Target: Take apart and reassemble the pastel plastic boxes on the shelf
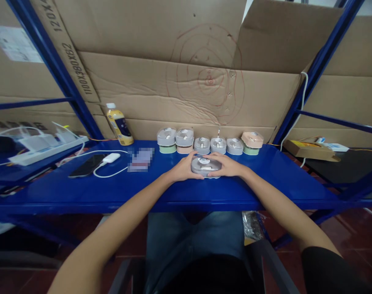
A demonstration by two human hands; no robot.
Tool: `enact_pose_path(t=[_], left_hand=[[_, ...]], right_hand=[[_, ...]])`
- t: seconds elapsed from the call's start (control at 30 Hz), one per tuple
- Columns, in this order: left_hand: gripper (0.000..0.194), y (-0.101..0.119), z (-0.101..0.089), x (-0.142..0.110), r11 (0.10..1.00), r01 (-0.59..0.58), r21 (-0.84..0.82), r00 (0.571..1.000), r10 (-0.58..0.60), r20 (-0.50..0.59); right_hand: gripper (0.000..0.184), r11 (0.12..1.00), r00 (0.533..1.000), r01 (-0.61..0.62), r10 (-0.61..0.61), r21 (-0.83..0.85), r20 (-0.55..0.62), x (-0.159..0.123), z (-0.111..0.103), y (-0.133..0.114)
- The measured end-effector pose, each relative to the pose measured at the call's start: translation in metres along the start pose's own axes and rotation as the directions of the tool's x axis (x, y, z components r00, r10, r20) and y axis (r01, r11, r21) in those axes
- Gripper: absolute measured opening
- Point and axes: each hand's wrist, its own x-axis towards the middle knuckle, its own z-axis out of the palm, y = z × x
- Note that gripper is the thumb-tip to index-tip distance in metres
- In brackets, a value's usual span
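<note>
A grey oval lidded box [206,166] with a round white label sits at the front middle of the blue table, gripped from both sides. My left hand [186,167] wraps round its left end, fingers at the back and thumb at the front. Around its right end is my right hand [227,165], held in the same way. Just behind stands a row of similar boxes: a grey one over a green one [167,140], a grey one over a pink one [185,140], single grey boxes [218,145], and a pink one over a green one [251,141].
A yellow drink bottle [120,124] stands at the back left. Nearer lie a black phone [87,165], a white charger [111,158] with its cable, and a blurred-out item [141,159]. A power strip [48,149] is at far left, an open carton [311,150] at right. Cardboard [137,73] walls the back.
</note>
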Motion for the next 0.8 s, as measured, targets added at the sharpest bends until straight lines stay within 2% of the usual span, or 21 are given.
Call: enact_pose_path(t=[0.2, 0.33, 0.43, 0.5, 0.57, 0.6, 0.63, 0.73, 0.8], left_hand=[[0.118, 0.0, 0.0, 0.001, 0.999, -0.023, -0.047, 1.0, 0.024, 0.014], [0.119, -0.004, 0.0, 0.001, 0.998, -0.014, -0.055, 1.0, 0.014, -0.001], [0.116, -0.005, 0.001, 0.001, 0.996, -0.024, -0.088, 1.0, 0.024, -0.003], [0.104, -0.006, 0.0, 0.002, 0.994, -0.039, -0.101, 0.997, 0.032, -0.064], [0.087, -0.008, -0.002, 0.003, 0.996, -0.056, -0.069, 0.984, 0.043, -0.174], [0.078, -0.009, -0.002, 0.004, 0.997, -0.06, -0.039, 0.973, 0.05, -0.226], [0.071, -0.009, -0.003, 0.005, 0.998, -0.06, -0.008, 0.963, 0.055, -0.264], [0.059, -0.01, -0.004, 0.007, 0.998, -0.043, 0.046, 0.958, 0.055, -0.281], [0.056, -0.009, -0.004, 0.007, 0.997, -0.042, 0.064, 0.964, 0.057, -0.261]], right_hand=[[0.085, 1.0, 1.0, 0.003, -0.003, -0.022, 0.026, 0.002, -0.001, -0.002], [0.095, 1.0, 0.999, 0.025, -0.025, -0.016, 0.033, -0.003, 0.0, 0.0], [0.099, 0.998, 0.999, -0.017, 0.019, -0.058, 0.032, -0.007, -0.003, 0.0], [0.097, 0.99, 0.997, -0.08, 0.078, -0.113, -0.025, -0.01, -0.011, 0.001], [0.094, 0.971, 0.976, -0.171, 0.143, -0.169, -0.163, -0.011, -0.026, 0.003], [0.093, 0.949, 0.948, -0.243, 0.189, -0.199, -0.258, -0.011, -0.034, 0.004], [0.092, 0.914, 0.9, -0.337, 0.243, -0.226, -0.362, -0.01, -0.043, 0.006], [0.088, 0.715, 0.683, -0.648, 0.392, -0.263, -0.617, 0.001, -0.066, 0.016], [0.083, 0.573, 0.582, -0.768, 0.441, -0.285, -0.683, 0.013, -0.072, 0.026]])
